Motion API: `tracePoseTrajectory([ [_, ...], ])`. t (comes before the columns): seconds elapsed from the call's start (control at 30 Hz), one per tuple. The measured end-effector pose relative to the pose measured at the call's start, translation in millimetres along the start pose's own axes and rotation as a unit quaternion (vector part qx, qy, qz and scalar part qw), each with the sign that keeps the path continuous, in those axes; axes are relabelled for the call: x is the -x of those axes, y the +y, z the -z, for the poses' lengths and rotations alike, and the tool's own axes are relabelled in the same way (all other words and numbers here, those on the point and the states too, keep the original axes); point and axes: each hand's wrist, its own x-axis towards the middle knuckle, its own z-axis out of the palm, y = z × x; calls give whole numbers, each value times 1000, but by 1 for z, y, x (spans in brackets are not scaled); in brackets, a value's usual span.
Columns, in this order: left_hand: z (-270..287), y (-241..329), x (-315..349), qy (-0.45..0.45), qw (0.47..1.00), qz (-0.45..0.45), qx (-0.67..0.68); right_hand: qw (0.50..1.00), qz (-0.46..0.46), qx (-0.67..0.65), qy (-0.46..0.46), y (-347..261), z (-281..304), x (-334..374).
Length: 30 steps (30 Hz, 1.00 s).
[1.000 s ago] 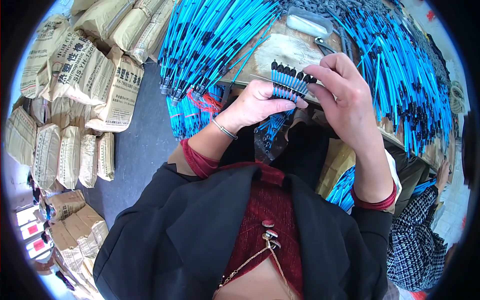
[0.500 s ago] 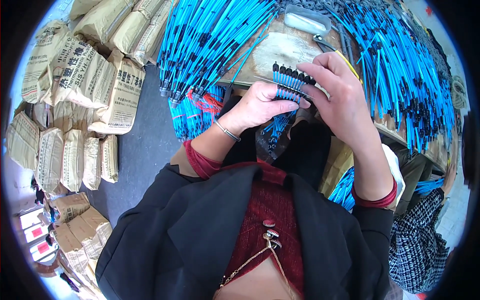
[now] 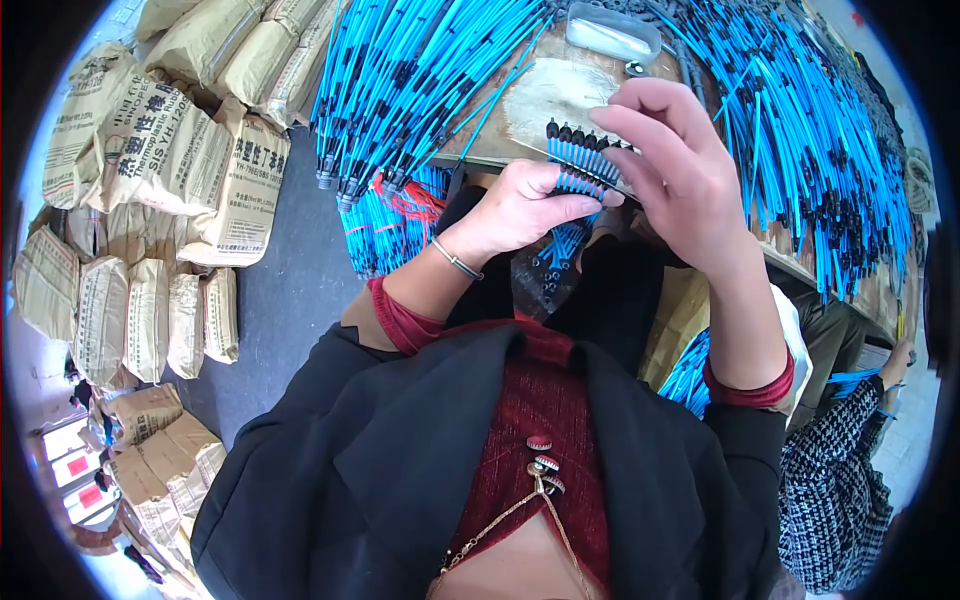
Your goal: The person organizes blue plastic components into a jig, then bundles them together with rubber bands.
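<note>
A flat row of thin blue tubes with black tips (image 3: pixel 572 138) stands upright in front of me. My left hand (image 3: pixel 522 212) is closed on its left side, with the thumb lying across the front of the tubes. A thin, light-coloured strip or wire crosses the row; its exact kind is hard to make out. My right hand (image 3: pixel 688 190) hovers at the row's right end. Its index finger and thumb are curved and apart, close by the last black tips, which they partly cover. Below my grip, the tubes' lower blue lengths (image 3: pixel 565 243) hang over my lap.
Large bundles of blue tubes with black fittings (image 3: pixel 415 75) lie on the worktable to the left, and more (image 3: pixel 800 150) to the right. A clear plastic box (image 3: pixel 612 38) stands between them. Brown paper sacks (image 3: pixel 190 160) are piled at the left. Another person's checked sleeve (image 3: pixel 835 480) shows at right.
My right hand has lifted slightly, its index finger higher above the black tips. The left hand keeps its hold. At right, the other person's arm has moved, showing more of the hand.
</note>
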Motion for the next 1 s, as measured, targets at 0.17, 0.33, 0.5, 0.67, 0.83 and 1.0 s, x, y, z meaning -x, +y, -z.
tracePoseTrajectory([
  [0.17, 0, -5, -2, 38, 996, -40, 76, 997, -6, 55, 55, 8, 8, 12],
  [0.33, -3, 2, -4, 31, 994, -6, 101, 989, -86, 123, 19, 10, 8, 22],
  [0.5, 6, 6, -9, 22, 998, -19, 59, 975, -216, 2, 58, 5, 17, 22],
  [0.67, 23, 47, -40, 41, 994, -7, 106, 959, -149, -19, 241, 17, 43, 21],
  [0.83, 46, 72, -65, -26, 992, -29, 120, 926, -188, 45, 323, 19, 66, 17],
  [1.0, 23, 41, 13, -46, 952, -272, -135, 943, -211, 41, 254, 65, 36, 11],
])
